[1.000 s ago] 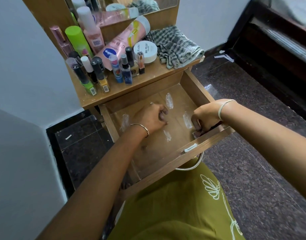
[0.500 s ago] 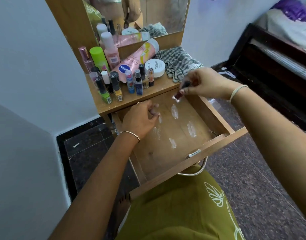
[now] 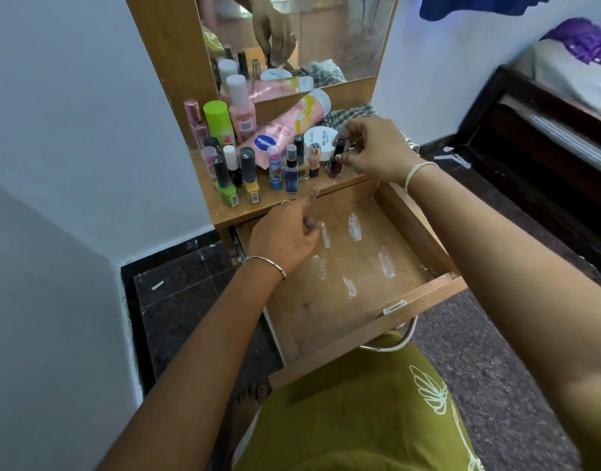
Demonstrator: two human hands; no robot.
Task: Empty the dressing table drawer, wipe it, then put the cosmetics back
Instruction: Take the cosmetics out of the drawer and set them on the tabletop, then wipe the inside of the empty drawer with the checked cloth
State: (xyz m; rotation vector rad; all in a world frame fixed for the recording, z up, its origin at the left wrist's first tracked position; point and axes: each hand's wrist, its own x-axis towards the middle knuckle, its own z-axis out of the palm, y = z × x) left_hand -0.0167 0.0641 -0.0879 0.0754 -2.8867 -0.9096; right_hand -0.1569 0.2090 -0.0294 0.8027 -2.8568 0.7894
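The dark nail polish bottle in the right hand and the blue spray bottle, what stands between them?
In the head view, one small orange-tinted bottle stands between the dark nail polish bottle and the blue spray bottle.

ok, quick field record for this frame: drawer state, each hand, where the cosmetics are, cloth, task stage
drawer: drawer pulled open, no items inside, white smears on its floor
right hand: right hand sets a dark nail polish bottle upright on the tabletop, fingers at its cap
left hand: left hand over the drawer's back left, holding nothing visible
cosmetics: bottles, tubes and a white jar crowd the tabletop
cloth: checked cloth at the back, partly hidden by the right hand
stage: emptying looks done, wiping not yet
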